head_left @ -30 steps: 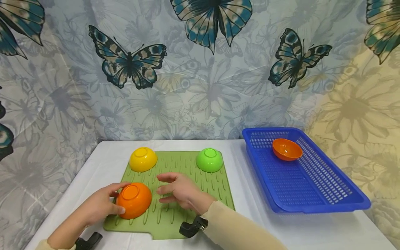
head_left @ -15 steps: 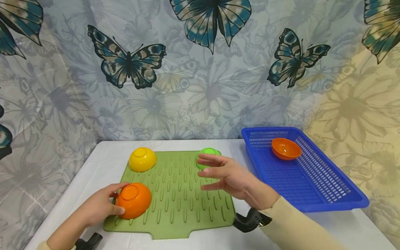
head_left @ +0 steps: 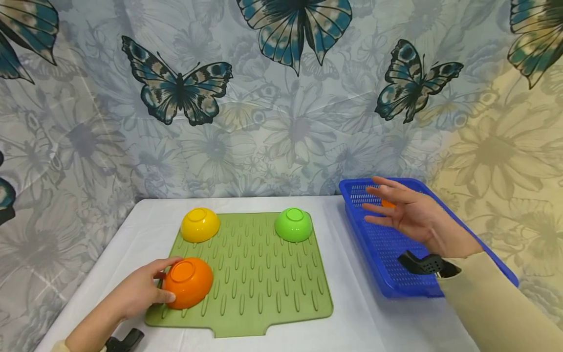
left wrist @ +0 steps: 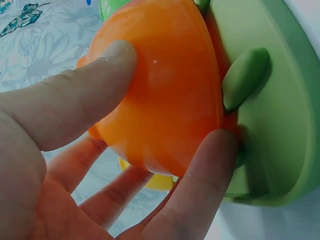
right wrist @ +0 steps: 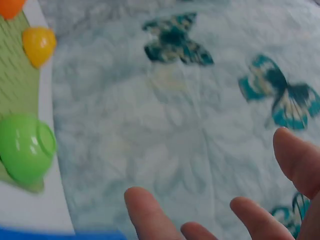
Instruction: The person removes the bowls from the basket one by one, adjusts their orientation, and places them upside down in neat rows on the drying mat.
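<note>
An upside-down orange bowl (head_left: 191, 283) sits at the near left of the green drying mat (head_left: 272, 274). My left hand (head_left: 140, 288) holds this bowl from its left side. In the left wrist view the thumb lies on the bowl's wall (left wrist: 165, 90) and a fingertip is right at its rim. Over the blue basket (head_left: 382, 288), my right hand (head_left: 413, 215) has its fingers spread and nothing in them. Behind that hand, a second orange bowl (head_left: 388, 203) in the basket is mostly hidden.
An upturned yellow bowl (head_left: 200, 226) stands at the mat's far left corner, and an upturned green bowl (head_left: 293, 226) at its far right corner. White cloth (head_left: 343, 313) covers the table. A butterfly-print fabric (head_left: 281, 146) hangs behind it.
My right hand has moved from above the mat, past the green bowl, to the right over the basket, where it covers most of the second orange bowl. The left hand stays put.
</note>
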### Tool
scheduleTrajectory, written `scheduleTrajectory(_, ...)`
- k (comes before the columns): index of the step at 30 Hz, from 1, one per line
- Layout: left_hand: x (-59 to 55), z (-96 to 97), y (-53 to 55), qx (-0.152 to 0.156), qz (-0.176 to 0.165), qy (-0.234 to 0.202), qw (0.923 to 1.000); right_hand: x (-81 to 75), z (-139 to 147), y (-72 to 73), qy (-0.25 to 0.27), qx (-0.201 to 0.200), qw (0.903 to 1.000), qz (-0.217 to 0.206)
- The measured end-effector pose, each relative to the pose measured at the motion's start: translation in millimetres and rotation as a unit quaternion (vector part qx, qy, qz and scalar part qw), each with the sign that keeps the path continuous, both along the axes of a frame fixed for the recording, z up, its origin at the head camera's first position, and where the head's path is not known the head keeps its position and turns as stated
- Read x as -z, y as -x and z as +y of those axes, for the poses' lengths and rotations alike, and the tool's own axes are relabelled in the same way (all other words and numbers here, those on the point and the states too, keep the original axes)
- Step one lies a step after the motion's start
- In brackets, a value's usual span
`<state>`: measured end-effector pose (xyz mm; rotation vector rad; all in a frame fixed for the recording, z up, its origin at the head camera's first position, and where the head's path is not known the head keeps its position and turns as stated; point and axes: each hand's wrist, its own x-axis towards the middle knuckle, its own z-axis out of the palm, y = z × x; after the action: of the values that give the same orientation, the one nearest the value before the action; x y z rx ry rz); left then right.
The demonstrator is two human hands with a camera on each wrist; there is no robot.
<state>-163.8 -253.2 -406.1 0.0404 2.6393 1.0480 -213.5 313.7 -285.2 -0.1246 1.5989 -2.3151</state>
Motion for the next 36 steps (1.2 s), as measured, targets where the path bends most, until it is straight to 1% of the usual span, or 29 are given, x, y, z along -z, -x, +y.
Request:
scheduleTrajectory(2,0.4,-0.2,-0.4,-0.001,0.0,0.001,1.0,-0.4,22,7.3,0.033,0.018,0.999,-0.024)
scheduleTrajectory(4,0.7,-0.4,-0.2,-0.001,-0.001,0.003,1.0,0.4,43,14.6,0.072,0.037,0.9951,-0.056)
scheduleTrajectory(6,1.1,-0.2,0.2,-0.003,-0.005,0.002,1.0,2.3,62,22.7,0.098,0.062,0.9888,-0.093)
scheduleTrajectory(8,1.6,0.2,0.9,-0.004,-0.009,0.0,1.0,4.5,78,28.8,0.112,0.086,0.9817,-0.128)
scheduleTrajectory(10,2.3,0.7,1.4,-0.005,-0.011,-0.002,0.9999,7.9,92,33.4,0.099,0.105,0.9776,-0.153)
scheduleTrajectory(13,3.0,1.3,1.6,-0.007,-0.016,-0.008,0.9998,14.4,109,35.9,0.076,0.136,0.9701,-0.186)
scheduleTrajectory(17,3.8,1.6,1.3,-0.009,-0.02,-0.014,0.9997,25.6,126,38.7,0.06,0.168,0.9571,-0.228)
scheduleTrajectory(20,4.4,1.4,1.0,-0.01,-0.021,-0.015,0.9996,33.6,135,43.3,0.059,0.172,0.9503,-0.253)
scheduleTrajectory(23,5.0,0.8,0.9,-0.009,-0.02,-0.017,0.9996,39.6,139,49.2,0.043,0.155,0.9517,-0.262)
scheduleTrajectory(25,5.4,0.1,1.0,-0.01,-0.021,-0.018,0.9996,42.5,139,53.9,0.049,0.151,0.948,-0.276)
scheduleTrajectory(27,5.7,-0.8,1.1,-0.01,-0.022,-0.017,0.9996,44.2,138,58.3,0.048,0.143,0.9474,-0.282)
scheduleTrajectory(28,5.9,-1.3,1.1,-0.011,-0.022,-0.016,0.9996,45.0,137,60.9,0.052,0.145,0.9456,-0.286)
scheduleTrajectory(29,6.1,-1.8,1.1,-0.011,-0.022,-0.014,0.9996,45.3,136,63.2,0.048,0.144,0.946,-0.286)
scheduleTrajectory(30,6.2,-2.3,1.2,-0.011,-0.022,-0.013,0.9996,45.5,135,65.7,0.054,0.149,0.9421,-0.296)
scheduleTrajectory(31,6.4,-2.8,1.2,-0.011,-0.022,-0.011,0.9996,45.6,135,67.9,0.052,0.151,0.9405,-0.3)
scheduleTrajectory(32,6.5,-3.2,1.2,-0.011,-0.022,-0.009,0.9997,45.5,134,70.0,0.051,0.154,0.9369,-0.31)
scheduleTrajectory(33,6.5,-3.5,1.2,-0.01,-0.022,-0.009,0.9997,45.4,134,72.1,0.052,0.161,0.9322,-0.32)
scheduleTrajectory(36,6.8,-3.8,1.4,-0.009,-0.021,-0.01,0.9997,44.9,135,77.7,0.059,0.163,0.9186,-0.355)
